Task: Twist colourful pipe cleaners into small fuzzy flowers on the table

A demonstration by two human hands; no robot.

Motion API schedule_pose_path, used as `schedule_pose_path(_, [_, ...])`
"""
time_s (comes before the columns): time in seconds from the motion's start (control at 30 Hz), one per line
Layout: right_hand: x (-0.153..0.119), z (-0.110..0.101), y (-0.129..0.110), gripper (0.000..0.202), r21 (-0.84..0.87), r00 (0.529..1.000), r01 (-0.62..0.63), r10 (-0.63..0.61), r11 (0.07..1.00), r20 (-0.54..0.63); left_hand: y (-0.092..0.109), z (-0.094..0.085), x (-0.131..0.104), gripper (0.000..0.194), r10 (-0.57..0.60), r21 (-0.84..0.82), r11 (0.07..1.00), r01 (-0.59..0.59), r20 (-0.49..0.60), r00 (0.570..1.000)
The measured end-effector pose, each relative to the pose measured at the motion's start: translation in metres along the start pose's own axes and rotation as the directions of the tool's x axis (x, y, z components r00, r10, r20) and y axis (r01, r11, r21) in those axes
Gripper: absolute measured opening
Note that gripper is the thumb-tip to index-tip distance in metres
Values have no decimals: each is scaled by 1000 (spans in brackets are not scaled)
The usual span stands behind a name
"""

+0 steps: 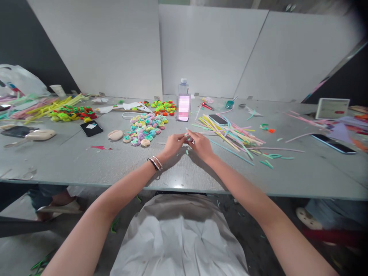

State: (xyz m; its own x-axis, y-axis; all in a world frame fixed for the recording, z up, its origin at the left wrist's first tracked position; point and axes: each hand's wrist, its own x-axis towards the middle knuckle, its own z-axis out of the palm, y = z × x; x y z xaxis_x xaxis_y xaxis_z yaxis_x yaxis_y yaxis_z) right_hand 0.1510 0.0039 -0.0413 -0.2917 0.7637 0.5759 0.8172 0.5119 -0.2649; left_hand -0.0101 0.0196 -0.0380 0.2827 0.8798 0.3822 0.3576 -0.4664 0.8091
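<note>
My left hand [174, 144] and my right hand [202, 144] meet over the table, with fingertips touching. Both are closed, pinching a small pale pipe cleaner [189, 140] mostly hidden by the fingers. A short green scrap [187, 152] lies just below them. Right of my right hand is a loose pile of pastel pipe cleaners [230, 134], with a phone [217, 119] lying on it. To the left of my left hand, small pastel twisted pieces [145, 128] are heaped. Behind the hands a lit phone [184, 108] leans upright against a clear bottle [183, 86].
Red, yellow and green twisted pieces [73, 114] lie at left, near a black flat device [91, 128] and a beige round object [115, 135]. Another phone [333, 143] and a white-framed device [332, 108] are at right. Grey panels [212, 50] stand behind the table [129, 168].
</note>
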Motion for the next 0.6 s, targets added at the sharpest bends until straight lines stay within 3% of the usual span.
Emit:
schedule_pose_path(0.13, [0, 3, 1, 46, 37, 1000, -1, 1, 999, -8, 2, 0, -1, 38, -44, -84, 996, 44, 6, 999])
schedule_pose_path(0.2, [0, 2, 1, 45, 62, 1000, 5, -3, 998, -27, 3, 2, 1, 41, -118, -257, 958, 129, 59, 991])
schedule_pose_path(0.3, [2, -3, 1, 44, 85, 996, 10, -2, 996, -89, 2, 5, 5, 50, -238, -599, 738, 311, 199, 951])
schedule_pose_path(0.4, [4, -5, -2, 40, 73, 986, 13, -1, 997, -166, -1, 7, 10, 51, -275, -747, 515, 420, 320, 907])
schedule_pose_path(0.5, [6, -3, -4, 37, 83, 979, 23, -6, 996, -203, -3, 8, 12, 45, -265, -777, 418, 471, 392, 881])
schedule_pose_path(0.6, [6, 2, -4, 41, 120, 986, 41, -21, 992, -167, -2, 10, 10, 37, -292, -772, 403, 492, 401, 868])
